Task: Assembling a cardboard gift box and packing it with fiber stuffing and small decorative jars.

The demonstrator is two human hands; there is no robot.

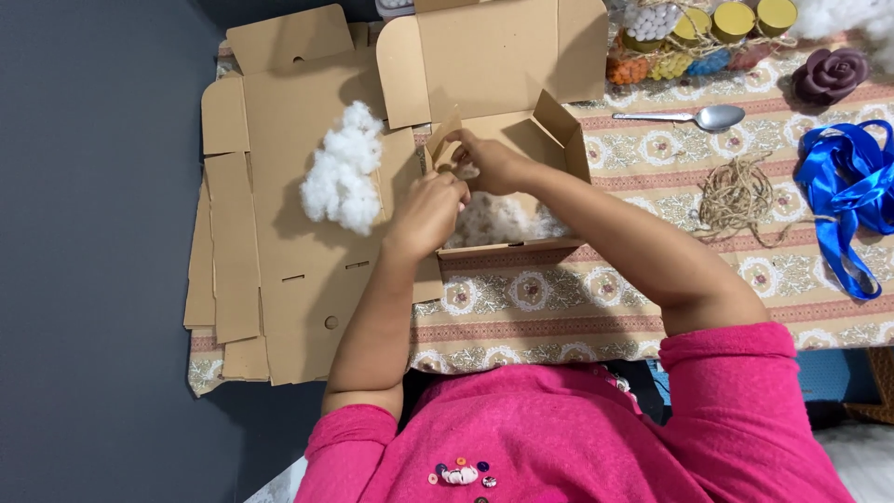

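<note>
While I watch from the head camera, both hands meet at the open cardboard box [549,140] in the upper centre of the frame. My left hand [426,212] sits curled at the box's left edge, fingers bent onto the white stuffing [494,222] that fills the box; it looks like a pinch on the fluff, though the knuckles hide the fingertips. My right hand [492,163] reaches in from the right, fingers closed around a small tuft of the same stuffing near the back wall. A loose clump of stuffing [343,179] lies on the flattened cardboard sheet [270,279] at left, just beside the box. On the patterned tablecloth [596,289], right of the box, are a metal spoon [694,116], a tangle of twine [736,196], a blue ribbon [852,191] and a dark rose-shaped piece [829,74].
</note>
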